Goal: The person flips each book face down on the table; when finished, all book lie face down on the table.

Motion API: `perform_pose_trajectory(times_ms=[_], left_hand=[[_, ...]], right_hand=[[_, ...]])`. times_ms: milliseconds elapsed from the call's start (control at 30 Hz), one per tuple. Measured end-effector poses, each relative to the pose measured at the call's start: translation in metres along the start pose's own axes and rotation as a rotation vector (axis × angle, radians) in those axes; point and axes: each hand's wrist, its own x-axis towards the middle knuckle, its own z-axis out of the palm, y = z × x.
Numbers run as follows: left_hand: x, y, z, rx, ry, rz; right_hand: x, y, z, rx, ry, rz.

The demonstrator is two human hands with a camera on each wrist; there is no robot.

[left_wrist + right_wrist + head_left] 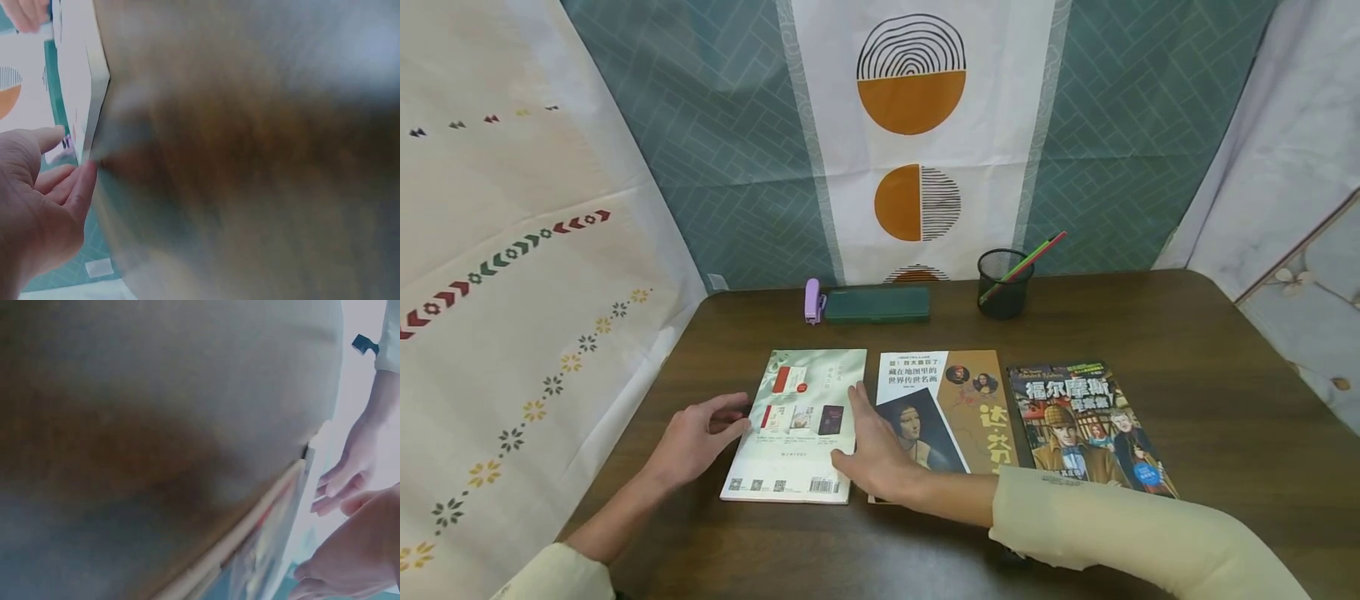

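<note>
A pale green booklet (797,442) lies flat on the dark wooden table, with small book pictures and a barcode on its cover. At its left edge is my left hand (694,442), fingertips right at the side; the left wrist view shows those relaxed fingers (81,187) against the edge. My right hand (880,450) reaches in along the booklet's right edge, with straight fingers and the thumb over the cover. Beneath that hand and forearm, a brown-and-white art book (988,417) is partly covered.
A comic-style book (1075,433) lies at the right, its lower edge by my right sleeve (1120,517). Along the back stand a purple stapler (812,302), a dark green case (877,305) and a black mesh pen cup (1002,292) with two bright sticks. Fabric hangs behind the table.
</note>
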Motion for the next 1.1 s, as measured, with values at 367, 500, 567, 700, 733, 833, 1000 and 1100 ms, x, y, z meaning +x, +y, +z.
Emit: perform_pose_trajectory(times_ms=[367, 500, 567, 700, 733, 833, 1000, 1100], left_hand=[[0.029, 0.014, -0.005, 0.011, 0.019, 0.038], [0.036, 0.032, 0.005, -0.045, -0.024, 0.137], [0.037, 0.041, 0.013, -0.072, -0.059, 0.17], [0.037, 0.06, 0.029, -0.112, -0.133, 0.218], [0.037, 0.065, 0.033, -0.123, -0.155, 0.226], [0.034, 0.079, 0.046, -0.147, -0.222, 0.246], [0.029, 0.097, 0.066, -0.197, -0.322, 0.284], [0.024, 0.104, 0.076, -0.229, -0.369, 0.291]], right_hand=[[0.023, 0.023, -0.066, 0.115, -0.001, -0.085], [0.031, 0.038, -0.097, 0.121, 0.016, -0.095], [0.034, 0.046, -0.11, 0.081, 0.015, -0.089], [0.037, 0.059, -0.13, -0.074, 0.004, -0.09], [0.038, 0.062, -0.135, -0.097, -0.004, -0.089], [0.037, 0.07, -0.149, -0.128, -0.029, -0.082], [0.035, 0.086, -0.169, -0.174, -0.008, -0.053], [0.033, 0.093, -0.177, -0.216, 0.029, -0.044]])
